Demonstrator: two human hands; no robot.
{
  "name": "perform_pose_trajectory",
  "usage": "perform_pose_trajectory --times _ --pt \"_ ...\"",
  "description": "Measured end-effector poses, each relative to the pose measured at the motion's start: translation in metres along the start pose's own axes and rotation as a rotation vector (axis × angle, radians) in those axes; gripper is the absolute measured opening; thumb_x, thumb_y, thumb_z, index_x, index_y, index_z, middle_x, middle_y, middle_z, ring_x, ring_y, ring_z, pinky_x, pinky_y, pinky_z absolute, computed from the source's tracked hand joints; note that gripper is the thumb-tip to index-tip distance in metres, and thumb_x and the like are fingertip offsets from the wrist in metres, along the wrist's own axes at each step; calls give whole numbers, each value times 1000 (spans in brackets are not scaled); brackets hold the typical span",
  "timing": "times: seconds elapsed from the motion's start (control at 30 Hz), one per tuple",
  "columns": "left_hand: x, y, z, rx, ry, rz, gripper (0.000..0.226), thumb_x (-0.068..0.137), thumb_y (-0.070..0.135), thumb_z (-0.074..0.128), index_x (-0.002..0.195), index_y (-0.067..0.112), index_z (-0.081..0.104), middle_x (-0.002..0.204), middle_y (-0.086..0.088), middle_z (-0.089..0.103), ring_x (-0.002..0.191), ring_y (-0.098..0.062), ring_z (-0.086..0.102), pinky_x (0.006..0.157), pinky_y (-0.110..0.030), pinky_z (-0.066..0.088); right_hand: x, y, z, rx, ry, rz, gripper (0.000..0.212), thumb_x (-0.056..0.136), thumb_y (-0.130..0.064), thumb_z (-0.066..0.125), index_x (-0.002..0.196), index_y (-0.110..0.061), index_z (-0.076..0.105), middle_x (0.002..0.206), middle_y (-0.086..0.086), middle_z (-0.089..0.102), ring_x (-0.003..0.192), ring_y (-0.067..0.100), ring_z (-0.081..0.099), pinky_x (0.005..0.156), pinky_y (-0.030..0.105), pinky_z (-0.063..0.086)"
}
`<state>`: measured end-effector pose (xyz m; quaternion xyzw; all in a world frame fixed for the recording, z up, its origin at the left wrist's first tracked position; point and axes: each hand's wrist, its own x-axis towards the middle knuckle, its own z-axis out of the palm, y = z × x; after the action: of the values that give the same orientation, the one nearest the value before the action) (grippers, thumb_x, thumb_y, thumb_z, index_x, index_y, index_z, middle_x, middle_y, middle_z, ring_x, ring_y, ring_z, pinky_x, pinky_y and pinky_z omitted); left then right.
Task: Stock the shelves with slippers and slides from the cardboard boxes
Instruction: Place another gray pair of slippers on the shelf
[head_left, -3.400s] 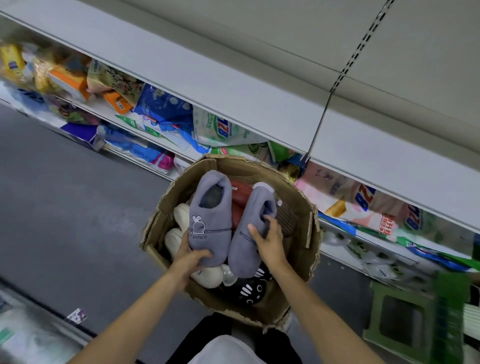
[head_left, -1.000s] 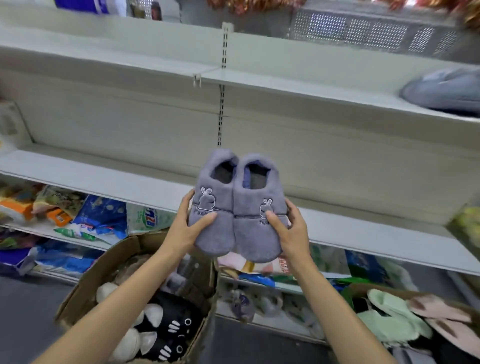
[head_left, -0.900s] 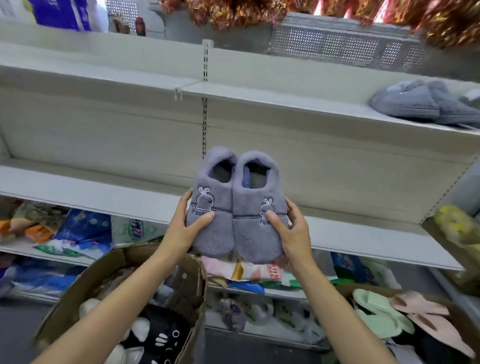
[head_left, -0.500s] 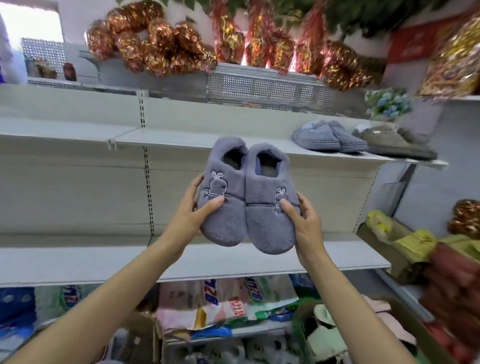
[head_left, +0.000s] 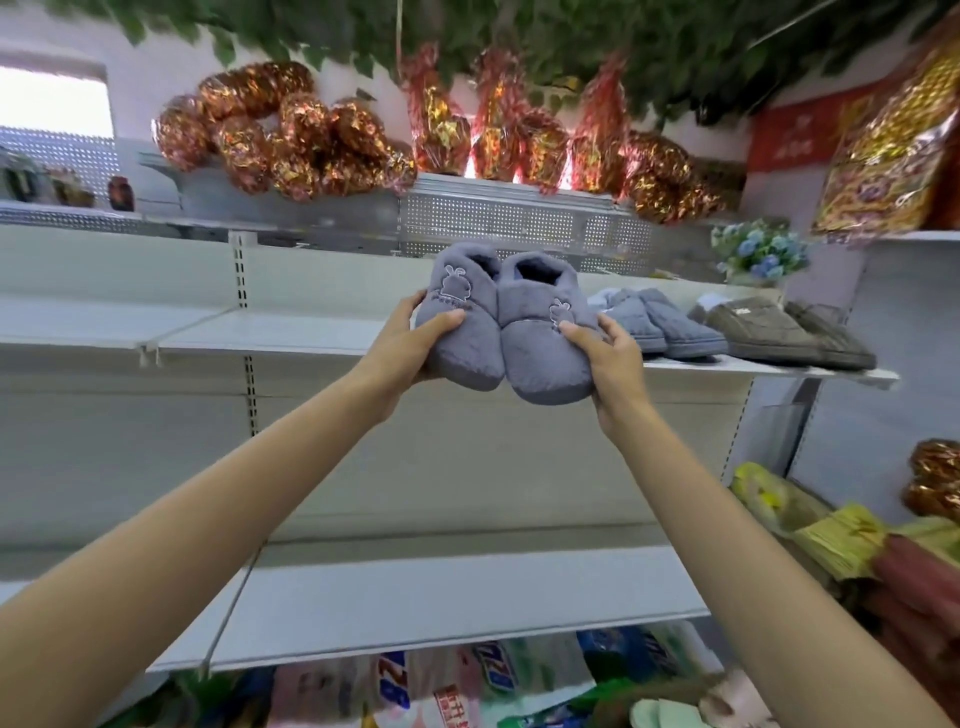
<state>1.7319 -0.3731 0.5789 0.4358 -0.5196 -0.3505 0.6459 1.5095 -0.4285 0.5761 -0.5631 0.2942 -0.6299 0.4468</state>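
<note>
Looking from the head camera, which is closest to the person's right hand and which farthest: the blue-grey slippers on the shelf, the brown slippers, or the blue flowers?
From the right hand:
1. Blue-grey slippers on the shelf, just past its fingers, to the right.
2. Brown slippers, farther right on the same shelf.
3. Blue flowers, farthest, up at the right end behind the brown pair.

A single view is provided, taken from a head-worn wide-angle camera. The camera is aimed forward and tilted upward at a shelving unit, with the upper shelf (head_left: 270, 332) seen near eye level and the lower shelf (head_left: 441, 597) seen from above. Both forearms are framed from the bottom corners, converging near centre. Straight lines are bowed toward the frame edges. No second view is supplied, so no overlap exists.
</note>
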Motion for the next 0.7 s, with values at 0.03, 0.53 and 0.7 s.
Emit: perform_pose_trajectory --times 0.03,0.53,0.7 --pt "15 -1 2 18 -8 -7 52 92 29 70 139 21 49 127 -1 66 107 -17 70 73 -34 61 14 1 0 -3 0 11 12 86 -12 73 92 -19 66 97 5 73 86 20 69 77 33 55" --pt "117 -23 29 938 113 -74 81 79 76 38 130 17 57 131 -3 62 120 -27 55 109 -42 38 147 57 -17 -485 -154 82 36 92 -31 64 92 4 67 86 8 59 77 17 51 69 32 37" --pt "125 -27 27 858 142 -87 76 79 65 54 135 12 56 135 -13 61 120 -31 58 104 -40 44 162 65 -19 -608 -217 46 34 93 -37 61 78 -6 61 75 5 56 76 19 49 68 33 36"
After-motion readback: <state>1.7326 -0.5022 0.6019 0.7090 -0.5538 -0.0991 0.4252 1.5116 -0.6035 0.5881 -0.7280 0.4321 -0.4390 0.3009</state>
